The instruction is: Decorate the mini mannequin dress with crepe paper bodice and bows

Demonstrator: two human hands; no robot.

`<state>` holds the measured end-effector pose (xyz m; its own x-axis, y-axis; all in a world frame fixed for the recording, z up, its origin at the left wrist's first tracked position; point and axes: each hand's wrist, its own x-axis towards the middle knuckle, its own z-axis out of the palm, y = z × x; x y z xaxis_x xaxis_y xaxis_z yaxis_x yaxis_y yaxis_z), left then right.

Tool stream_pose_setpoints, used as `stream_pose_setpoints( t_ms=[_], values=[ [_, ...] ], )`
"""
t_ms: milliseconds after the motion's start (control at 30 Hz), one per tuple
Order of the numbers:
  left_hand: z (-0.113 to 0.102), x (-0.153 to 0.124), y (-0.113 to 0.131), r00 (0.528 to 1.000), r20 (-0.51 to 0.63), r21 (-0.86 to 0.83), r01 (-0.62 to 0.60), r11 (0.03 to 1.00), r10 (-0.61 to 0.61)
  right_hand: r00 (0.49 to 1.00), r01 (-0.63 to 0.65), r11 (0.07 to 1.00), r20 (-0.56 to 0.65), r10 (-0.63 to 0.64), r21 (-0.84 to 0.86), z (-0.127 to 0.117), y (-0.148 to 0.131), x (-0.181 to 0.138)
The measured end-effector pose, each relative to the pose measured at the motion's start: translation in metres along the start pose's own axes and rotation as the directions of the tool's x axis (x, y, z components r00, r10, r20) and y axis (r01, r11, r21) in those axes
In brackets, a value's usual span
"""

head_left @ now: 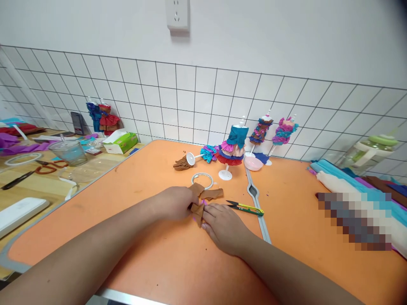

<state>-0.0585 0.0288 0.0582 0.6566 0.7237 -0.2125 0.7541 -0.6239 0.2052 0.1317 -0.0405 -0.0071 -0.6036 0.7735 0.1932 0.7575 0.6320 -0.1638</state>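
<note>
Both my hands rest on the orange table [159,254] and pinch a small piece of brown crepe paper [197,212] between them. My left hand [176,203] grips its left side with closed fingers. My right hand [224,226] presses and pinches its lower right end. More brown paper strips [210,193] lie just behind my fingers. A pair of green-handled thread snips [246,207] lies to the right of my right hand. A roll of clear tape [202,180] sits just beyond the paper.
Small mannequins in crepe paper dresses [233,148] stand at the back, one lying on its side [190,160]. A pink bowl [253,163] is beside them. Rolled coloured paper [346,186] lies at right. The wooden table at left holds scissors [47,167], a plastic cup [68,151] and a tissue box [121,142].
</note>
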Motion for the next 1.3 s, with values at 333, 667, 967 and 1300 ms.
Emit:
stream_pose_setpoints(
  t_ms=[333, 667, 967, 1300],
  values=[
    [-0.005, 0.013, -0.031, 0.929, -0.322, 0.2, 0.256, 0.946, -0.183, 0.908, -0.273, 0.96, -0.313, 0.28, 0.066, -0.015, 0.031, 0.003],
    [0.014, 0.027, -0.014, 0.82, -0.555, 0.266, 0.015, 0.964, 0.141, 0.991, -0.132, 0.949, -0.043, 0.125, -0.286, -0.021, 0.068, 0.073],
    [0.016, 0.03, -0.026, 0.686, -0.672, 0.367, -0.016, 0.93, 0.277, 0.994, -0.016, 0.916, -0.109, -0.03, -0.4, -0.044, 0.047, 0.078],
    [0.001, 0.036, -0.049, 0.587, -0.776, -0.304, -0.026, 0.952, -0.232, 0.905, -0.18, 0.983, -0.388, 0.173, 0.016, -0.015, 0.042, 0.035]
  ],
)
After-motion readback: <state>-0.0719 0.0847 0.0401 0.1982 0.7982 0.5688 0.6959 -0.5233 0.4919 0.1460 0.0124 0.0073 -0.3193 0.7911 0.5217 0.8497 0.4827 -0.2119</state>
